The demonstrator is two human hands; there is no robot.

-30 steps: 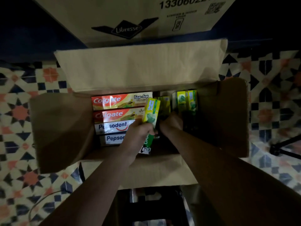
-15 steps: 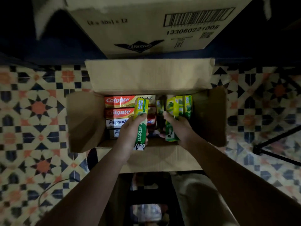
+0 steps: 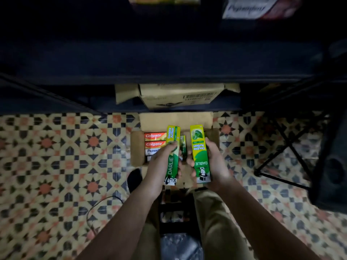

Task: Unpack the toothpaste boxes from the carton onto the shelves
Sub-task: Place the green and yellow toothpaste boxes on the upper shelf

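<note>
An open cardboard carton (image 3: 136,149) stands on the tiled floor below me. Inside lie red Colgate boxes (image 3: 155,140) and a white Pepsodent box (image 3: 152,151) on the left, and a green box (image 3: 182,147) stands in the middle. My left hand (image 3: 163,162) grips a green and yellow Darlie toothpaste box (image 3: 172,160) above the carton. My right hand (image 3: 216,164) holds a second Darlie box (image 3: 200,156) beside it, lengthwise. Dark shelves (image 3: 169,62) fill the upper view, with toothpaste boxes (image 3: 257,8) on the top one.
A second brown carton (image 3: 176,96) sits under the bottom shelf just beyond the open one. A black tripod (image 3: 285,154) stands on the right floor. A thin cable (image 3: 99,205) loops on the tiles at left. A dark shoe (image 3: 134,178) rests by the carton's near corner.
Both hands have lifted out of the carton, each with a Darlie box. The view has pulled up and back, so the carton looks smaller and the shelves have come into sight.
</note>
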